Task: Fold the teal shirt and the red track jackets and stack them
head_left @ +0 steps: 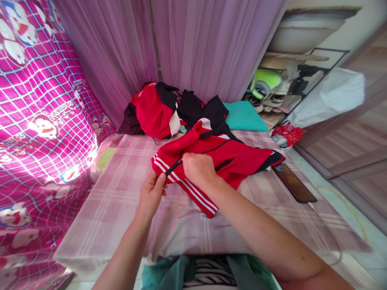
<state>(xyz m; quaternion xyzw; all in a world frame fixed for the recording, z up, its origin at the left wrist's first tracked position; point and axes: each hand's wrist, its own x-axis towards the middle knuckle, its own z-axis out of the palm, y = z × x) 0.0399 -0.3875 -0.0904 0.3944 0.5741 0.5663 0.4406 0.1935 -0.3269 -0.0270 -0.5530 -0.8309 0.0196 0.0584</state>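
A red jacket [232, 155] with white stripes and dark parts lies spread on the cloth-covered table [121, 205]. My left hand [152, 187] pinches the jacket's striped hem at the lower end of a dark zipper [173, 167]. Closed in a fist, my right hand [198, 167] grips the zipper a little further up, close to the left hand. Its fingers hide the slider. One striped edge of the jacket hangs toward me below the right hand.
Behind the jacket sit a bunched red and black garment [154, 110] and a folded teal cloth [246, 116]. A brown phone [294, 183] with a cable lies at the right. Pink patterned fabric [45, 153] hangs on the left; a shoe rack [302, 94] stands at the back right.
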